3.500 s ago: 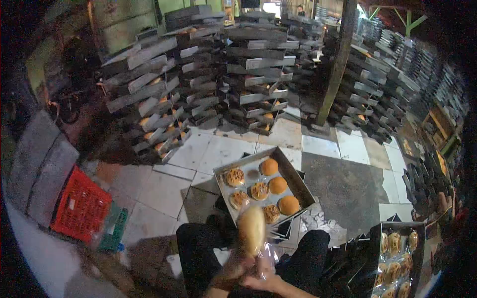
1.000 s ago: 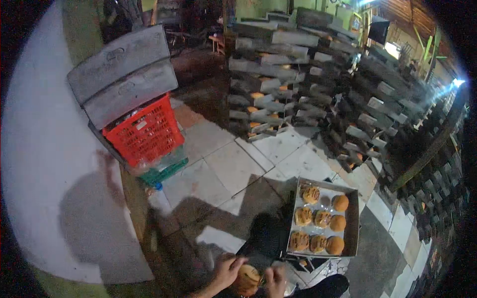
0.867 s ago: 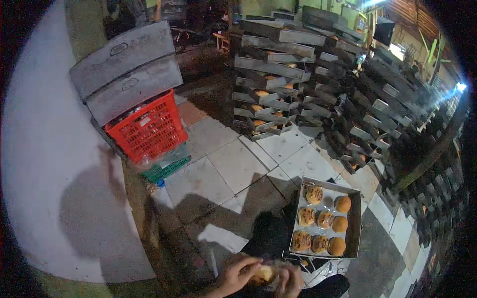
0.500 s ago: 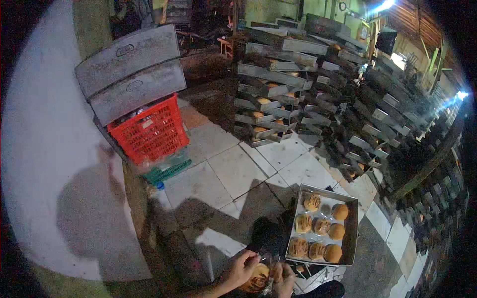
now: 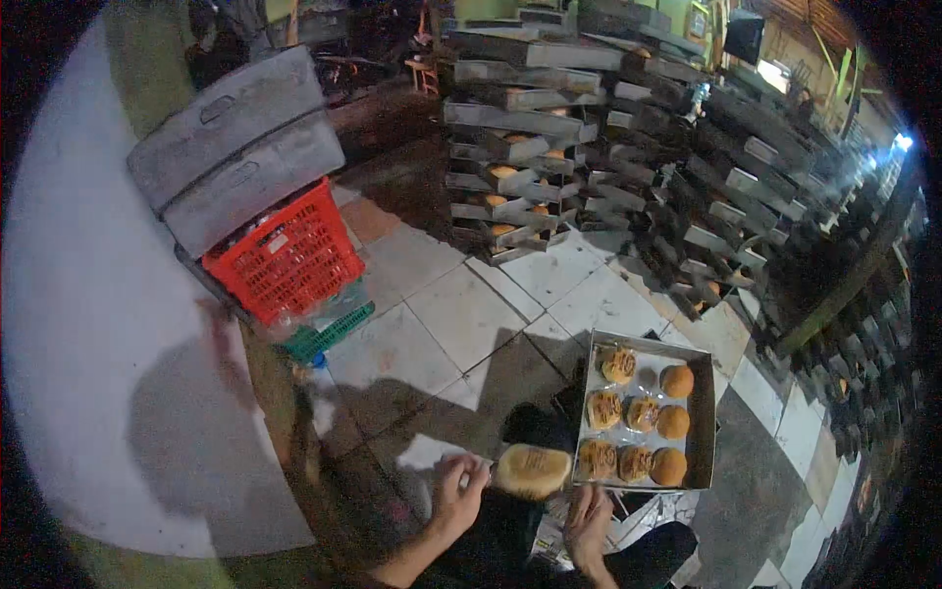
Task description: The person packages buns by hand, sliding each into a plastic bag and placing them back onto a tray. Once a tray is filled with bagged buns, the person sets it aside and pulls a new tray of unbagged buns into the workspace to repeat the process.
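Observation:
A golden-brown bun (image 5: 532,471) hangs between my hands above my lap, pale side and brown markings showing, slightly smeared by motion. It seems to be in a clear plastic bag whose outline is hard to see. My left hand (image 5: 457,499) pinches at the bun's left end. My right hand (image 5: 589,522) is closed with fingertips together near its right end, just below the tray's front edge. The shallow metal tray (image 5: 699,393) beside my right hand holds several buns; those in the left and middle columns have brown stripes and clear wrapping, and those on the right are plain.
A red plastic basket (image 5: 285,250) stands at the left by the wall, with grey bins (image 5: 235,147) above it and a green basket piece (image 5: 329,334) at its foot. Tall stacks of metal trays (image 5: 520,118) with buns fill the back and right. Tiled floor (image 5: 461,314) lies between.
The bun has risen and turned between my hands. My left hand has moved left and my right hand right, so they are farther apart. The camera view has shifted slightly.

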Demonstrator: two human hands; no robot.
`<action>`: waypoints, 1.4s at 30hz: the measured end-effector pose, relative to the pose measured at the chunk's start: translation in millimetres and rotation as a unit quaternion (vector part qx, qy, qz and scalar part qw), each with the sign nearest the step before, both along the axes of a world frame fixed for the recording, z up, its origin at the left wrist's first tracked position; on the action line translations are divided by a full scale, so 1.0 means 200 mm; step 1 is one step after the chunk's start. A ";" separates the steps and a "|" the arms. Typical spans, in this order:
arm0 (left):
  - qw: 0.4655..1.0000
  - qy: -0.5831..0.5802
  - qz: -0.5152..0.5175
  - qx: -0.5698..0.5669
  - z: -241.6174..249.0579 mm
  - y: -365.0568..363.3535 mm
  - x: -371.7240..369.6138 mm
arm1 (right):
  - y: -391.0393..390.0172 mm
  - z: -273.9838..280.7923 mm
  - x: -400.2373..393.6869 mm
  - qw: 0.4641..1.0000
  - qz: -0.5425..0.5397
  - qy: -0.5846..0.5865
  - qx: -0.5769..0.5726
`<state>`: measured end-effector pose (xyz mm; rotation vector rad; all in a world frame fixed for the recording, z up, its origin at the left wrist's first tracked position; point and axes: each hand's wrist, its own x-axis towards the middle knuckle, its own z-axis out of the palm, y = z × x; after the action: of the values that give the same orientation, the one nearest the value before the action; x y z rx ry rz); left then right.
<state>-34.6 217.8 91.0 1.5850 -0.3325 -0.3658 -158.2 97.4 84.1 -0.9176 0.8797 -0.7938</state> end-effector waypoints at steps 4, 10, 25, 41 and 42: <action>0.974 0.136 -0.033 0.177 -0.25 0.25 -0.20 | 0.19 -0.10 -0.28 0.851 0.284 0.418 -0.146; 0.966 0.092 -0.071 0.231 0.28 0.13 -0.30 | 0.18 0.16 -0.20 0.720 0.276 0.244 -0.589; 0.983 0.130 0.056 -0.120 0.08 0.11 -0.22 | -0.06 -0.72 -0.58 0.769 0.289 0.449 -0.351; 0.667 -0.179 -0.691 0.214 -0.48 -0.39 -0.35 | 0.18 -0.38 -0.72 0.632 0.318 0.442 -0.551; 0.663 -0.208 -0.699 0.171 -0.48 -0.38 -0.34 | 0.16 -0.34 -0.71 0.634 0.327 0.439 -0.546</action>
<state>-101.7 142.7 -4.6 1.4478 -1.9835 -1.2936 -299.7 128.6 17.0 -2.6943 0.6830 -0.0689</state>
